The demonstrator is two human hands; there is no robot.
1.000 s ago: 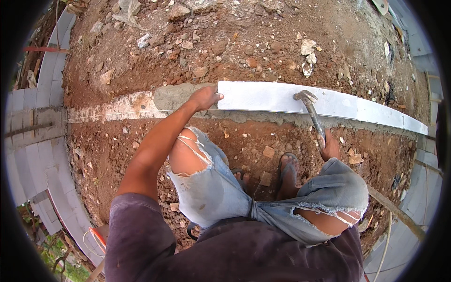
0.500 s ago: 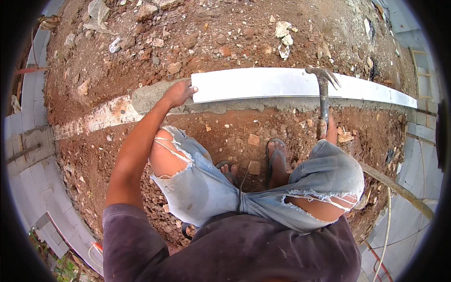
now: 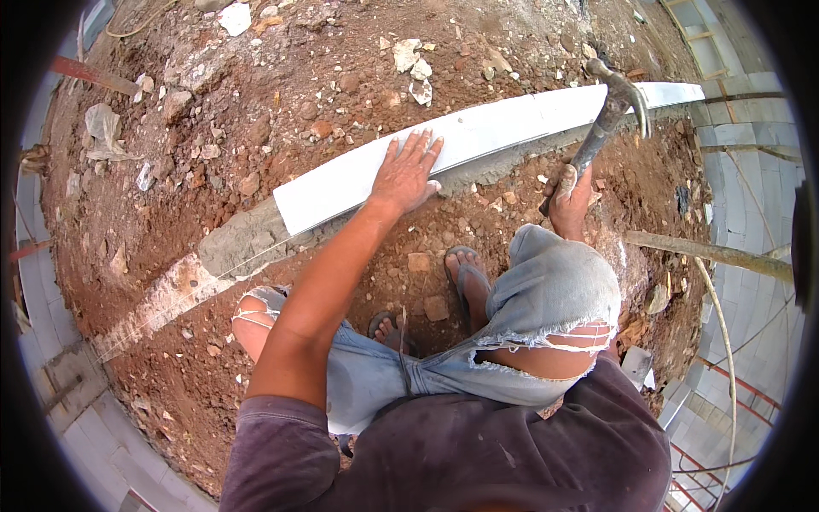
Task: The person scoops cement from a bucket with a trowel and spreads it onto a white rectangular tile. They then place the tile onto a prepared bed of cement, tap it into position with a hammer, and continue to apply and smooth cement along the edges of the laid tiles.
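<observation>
- The left hand (image 3: 406, 177) lies palm down on the white block (image 3: 337, 189), its fingers spread and pointing away from the body; it is open and grasps nothing, only touching the block's top.
- The right hand (image 3: 573, 203) is closed around the lower handle of a hammer (image 3: 599, 132), its fingers wrapped on the grip.
- From the right hand, the hammer tilts away from the body and to the right; its metal head shows beyond that hand, across the line of the white row. Whether the head touches anything there cannot be told.
- The white block stretches under the left hand, one end to that hand's left and the other way running toward the hammer; a further white stretch (image 3: 674, 94) shows beyond and to the right of the right hand.
- Grey mortar (image 3: 243, 241) lies past the block's end, left of the left hand, and also along the block's near edge.
- A thin string (image 3: 260, 256) runs left of the left hand, near the mortar.
- Reddish soil (image 3: 333, 107) with stones spreads beyond the left hand.
- A wooden pole (image 3: 712, 256) lies to the right of the right hand, nearer the body.
- Sandalled feet (image 3: 471, 286) rest on the ground, nearer the body than the hands.
</observation>
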